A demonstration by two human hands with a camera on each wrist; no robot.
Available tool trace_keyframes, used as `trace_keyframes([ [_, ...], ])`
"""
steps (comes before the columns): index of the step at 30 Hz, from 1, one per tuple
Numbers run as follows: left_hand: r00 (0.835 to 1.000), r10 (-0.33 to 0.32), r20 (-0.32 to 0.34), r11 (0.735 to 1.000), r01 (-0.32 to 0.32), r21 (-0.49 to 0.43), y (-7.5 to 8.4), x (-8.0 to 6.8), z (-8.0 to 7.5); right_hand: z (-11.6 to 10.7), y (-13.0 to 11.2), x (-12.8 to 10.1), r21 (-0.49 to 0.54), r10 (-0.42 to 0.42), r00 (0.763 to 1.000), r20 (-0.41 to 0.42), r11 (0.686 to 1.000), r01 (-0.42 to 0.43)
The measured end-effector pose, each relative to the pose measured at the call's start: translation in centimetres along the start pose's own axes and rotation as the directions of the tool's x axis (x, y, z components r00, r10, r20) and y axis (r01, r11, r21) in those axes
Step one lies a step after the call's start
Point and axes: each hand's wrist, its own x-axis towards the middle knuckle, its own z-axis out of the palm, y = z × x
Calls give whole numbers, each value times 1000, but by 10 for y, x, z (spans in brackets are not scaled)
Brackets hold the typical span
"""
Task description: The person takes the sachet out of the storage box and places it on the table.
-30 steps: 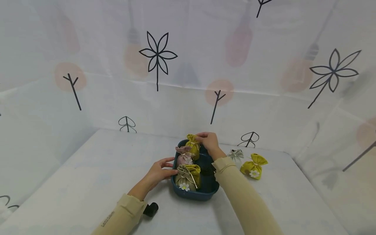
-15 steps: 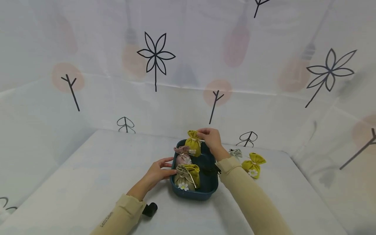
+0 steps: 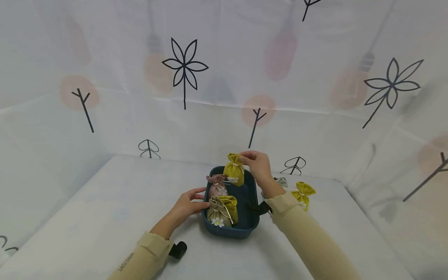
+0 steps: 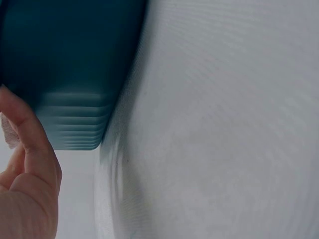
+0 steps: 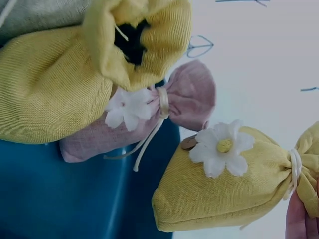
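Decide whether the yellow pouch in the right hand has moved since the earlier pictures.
Yes. The yellow pouch has risen above the blue basket, lifted by the right hand.

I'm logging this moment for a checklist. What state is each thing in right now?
Right hand: pinches the lifted yellow pouch by its tied neck.
Lifted yellow pouch: tied, in the air over the bin.
Left hand: rests against the bin's side.
Blue bin: upright on the table, holding pouches.
Pink pouch: tied, in the bin.
Yellow pouch on table: tied, outside the bin.

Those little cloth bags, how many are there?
6: one held by the right hand above the tub, three in it, two on the table by the right sleeve. More may be hidden.
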Motion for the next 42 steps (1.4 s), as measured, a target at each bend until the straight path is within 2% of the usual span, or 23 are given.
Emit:
trace_keyframes([
  [8, 1000, -2, -4, 1000, 2, 4, 3, -3, 0, -6, -10, -14, -8, -22, 1000, -13, 1000, 22],
  [15, 1000, 0, 11, 1000, 0, 17, 8, -6, 1, -17, -9, -29, 4, -31, 999, -35, 1000, 31],
  [31, 1000, 9, -7, 1000, -9, 15, 0, -1, 0, -42, -5, -61, -23, -76, 995, -65, 997, 75],
  [38, 1000, 13, -7, 1000, -12, 28, -1, -1, 0, -53, 0, -70, 8, -46, 993, -112, 999, 47],
  [42, 1000, 13, -2, 1000, -13, 23, -1, -1, 0, -61, 7, -76, 54, -56, 988, -142, 996, 65],
])
